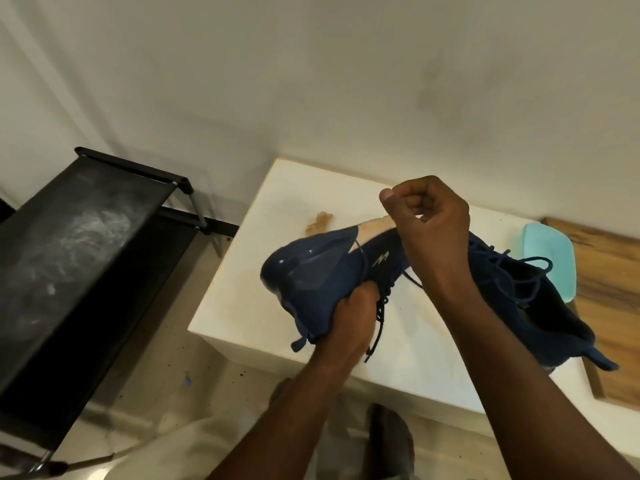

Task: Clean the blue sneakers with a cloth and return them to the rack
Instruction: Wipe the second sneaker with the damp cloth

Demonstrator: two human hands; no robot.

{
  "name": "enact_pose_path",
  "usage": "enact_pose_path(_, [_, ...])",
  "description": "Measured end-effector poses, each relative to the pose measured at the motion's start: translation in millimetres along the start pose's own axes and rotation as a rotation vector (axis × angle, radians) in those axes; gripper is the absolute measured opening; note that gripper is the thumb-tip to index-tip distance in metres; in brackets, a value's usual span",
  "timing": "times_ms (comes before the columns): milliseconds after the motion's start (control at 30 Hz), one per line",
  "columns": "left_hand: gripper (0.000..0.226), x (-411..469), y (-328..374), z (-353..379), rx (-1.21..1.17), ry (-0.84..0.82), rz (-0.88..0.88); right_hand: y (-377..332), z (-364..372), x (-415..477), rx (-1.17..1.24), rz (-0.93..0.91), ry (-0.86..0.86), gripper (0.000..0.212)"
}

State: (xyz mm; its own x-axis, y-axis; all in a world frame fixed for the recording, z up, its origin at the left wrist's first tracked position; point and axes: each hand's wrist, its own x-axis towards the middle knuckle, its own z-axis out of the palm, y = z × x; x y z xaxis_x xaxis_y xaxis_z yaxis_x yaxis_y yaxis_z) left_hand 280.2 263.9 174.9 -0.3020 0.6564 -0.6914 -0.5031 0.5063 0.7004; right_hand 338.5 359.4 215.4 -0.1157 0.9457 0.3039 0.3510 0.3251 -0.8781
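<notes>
I hold one blue sneaker (318,271) above the white table (242,299). My left hand (349,317) grips its upper from below, next to the dark laces. My right hand (429,220) hovers over the middle of that shoe with thumb and fingers pinched together, seemingly on a shoelace. The second blue sneaker (554,317) lies on the table to the right, partly hidden under my right forearm, its laces loose. A pale beige piece (375,226) shows behind the held shoe; whether it is the cloth or the sole is unclear.
A black shoe rack (86,244) with a dusty top shelf stands on the floor to the left. On the table lie a small brown crumpled scrap (319,221) and a teal container (550,258). A wooden board (609,289) is at the right edge.
</notes>
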Motion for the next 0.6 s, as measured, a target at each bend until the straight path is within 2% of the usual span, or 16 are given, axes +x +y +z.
enact_pose_path(100, [0.019, -0.9, -2.7, 3.5, -0.072, -0.021, 0.036, -6.0, 9.1, 16.9, -0.037, -0.032, -0.107, 0.005])
enact_pose_path(133, [0.023, -1.5, -2.1, 2.6, -0.077, 0.001, 0.053, -8.6, 14.8, 27.6, -0.081, -0.045, -0.169, 0.003])
enact_pose_path(200, [0.024, -5.1, -0.8, 2.3, -0.133, 0.040, 0.014, -10.5, 36.5, 54.8, -0.263, -0.065, -0.392, 0.004])
enact_pose_path(267, [0.020, -8.2, 1.6, 2.3, -0.168, 0.050, -0.044, -7.0, 65.6, 78.8, -0.519, -0.061, -0.691, 0.010])
enact_pose_path(367, [0.018, -8.1, 6.9, 0.4, -0.175, 0.039, -0.118, 5.1, 110.5, 90.7, -0.914, -0.079, -1.007, 0.032])
enact_pose_path(433, [0.024, -5.2, 4.6, -2.9, -0.182, 0.045, -0.080, 14.4, 130.5, 85.4, -1.081, -0.127, -1.081, 0.041])
enact_pose_path(467, [0.027, -6.2, 5.5, -3.6, -0.173, 0.041, -0.077, 16.8, 135.8, 81.7, -1.103, -0.160, -1.080, 0.038])
enact_pose_path(533, [0.028, -5.5, 3.6, -4.0, -0.189, 0.034, -0.084, 13.1, 136.5, 78.8, -1.004, -0.138, -1.066, 0.023])
enact_pose_path(600, [0.024, -5.7, 2.6, -4.7, -0.250, 0.022, -0.076, 0.8, 121.2, 82.2, -0.771, -0.076, -0.984, 0.008])
